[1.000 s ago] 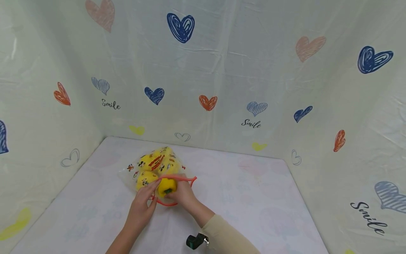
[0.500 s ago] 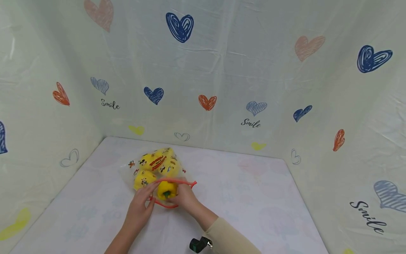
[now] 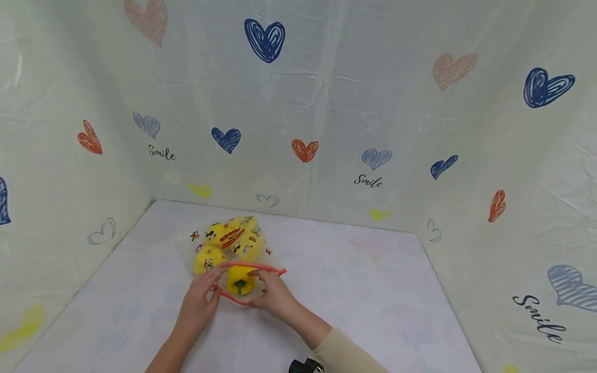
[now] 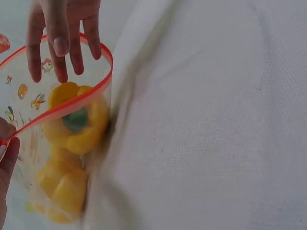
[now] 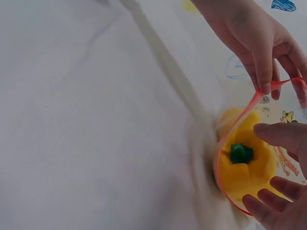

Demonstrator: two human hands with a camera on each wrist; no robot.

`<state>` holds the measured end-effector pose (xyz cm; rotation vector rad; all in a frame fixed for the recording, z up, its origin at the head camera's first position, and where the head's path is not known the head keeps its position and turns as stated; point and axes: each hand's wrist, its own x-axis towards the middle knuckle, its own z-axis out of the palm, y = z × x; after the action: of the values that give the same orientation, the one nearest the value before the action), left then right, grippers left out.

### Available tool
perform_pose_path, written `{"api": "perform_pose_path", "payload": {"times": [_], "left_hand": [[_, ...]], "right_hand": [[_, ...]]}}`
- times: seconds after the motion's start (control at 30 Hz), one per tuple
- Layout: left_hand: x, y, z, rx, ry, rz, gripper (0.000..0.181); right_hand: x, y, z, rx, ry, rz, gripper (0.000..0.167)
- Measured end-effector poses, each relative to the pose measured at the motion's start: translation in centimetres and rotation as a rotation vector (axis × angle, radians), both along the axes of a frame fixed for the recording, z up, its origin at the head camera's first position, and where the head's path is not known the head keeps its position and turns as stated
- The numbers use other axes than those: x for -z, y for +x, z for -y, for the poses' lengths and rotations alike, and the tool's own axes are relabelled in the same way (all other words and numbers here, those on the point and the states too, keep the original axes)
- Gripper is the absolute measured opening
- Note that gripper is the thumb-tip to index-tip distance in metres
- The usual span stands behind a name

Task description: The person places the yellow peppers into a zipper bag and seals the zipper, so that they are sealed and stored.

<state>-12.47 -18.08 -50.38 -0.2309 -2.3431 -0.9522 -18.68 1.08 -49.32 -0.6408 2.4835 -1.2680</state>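
A clear zip bag with a red rim point(image 3: 258, 266) and printed cartoon figures lies on the table, its mouth spread toward me. Several yellow bell peppers fill it; one pepper point(image 3: 240, 281) with a green stem sits just inside the mouth, and another point(image 4: 64, 187) lies deeper. My left hand point(image 3: 199, 298) pinches the rim at the left side, thumb below and fingers above. At the right side of the mouth is my right hand point(image 3: 276, 296), its fingers spread and apart beside the front pepper. In the right wrist view, the right hand point(image 5: 288, 163) holds nothing.
A white patterned cloth covers the table point(image 3: 364, 300). Behind and at both sides hangs a pale curtain point(image 3: 326, 103) with printed hearts. A small black device point(image 3: 305, 366) is next to the right sleeve at the bottom edge.
My right hand has let go of the front pepper and drawn back slightly to the right. The left hand and the bag's mouth have shifted a little left and toward me.
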Motion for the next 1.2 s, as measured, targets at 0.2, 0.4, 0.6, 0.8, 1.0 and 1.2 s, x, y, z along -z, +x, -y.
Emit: {"api": "perform_pose_path", "payload": {"times": [0.2,0.4,0.6,0.8,1.0,1.2], "left_hand": [[0.3,0.5,0.2,0.042,0.001,0.025,0.063],[0.3,1.6,0.4,0.053,0.009,0.104,0.056],[0.3,2.6,0.8,0.01,-0.006,0.21,0.063],[0.2,3.2,1.4,0.017,0.002,0.283,0.064],[0.7,3.7,2.3,0.025,-0.047,0.24,0.065],[1.2,4.2,3.1,0.01,-0.12,0.136,0.059]], "right_hand": [[-1.2,1.0,-1.2,-0.042,0.017,-0.051,0.054],[-2.5,1.6,-2.3,-0.098,0.002,-0.174,0.046],[-3.6,1.8,-2.7,-0.162,-0.041,-0.317,0.039],[-4.2,2.1,-2.3,-0.193,-0.046,-0.374,0.037],[-4.2,2.4,-1.3,-0.222,-0.009,-0.428,0.037],[-3.6,2.6,-0.3,-0.245,0.012,-0.527,0.035]]}}
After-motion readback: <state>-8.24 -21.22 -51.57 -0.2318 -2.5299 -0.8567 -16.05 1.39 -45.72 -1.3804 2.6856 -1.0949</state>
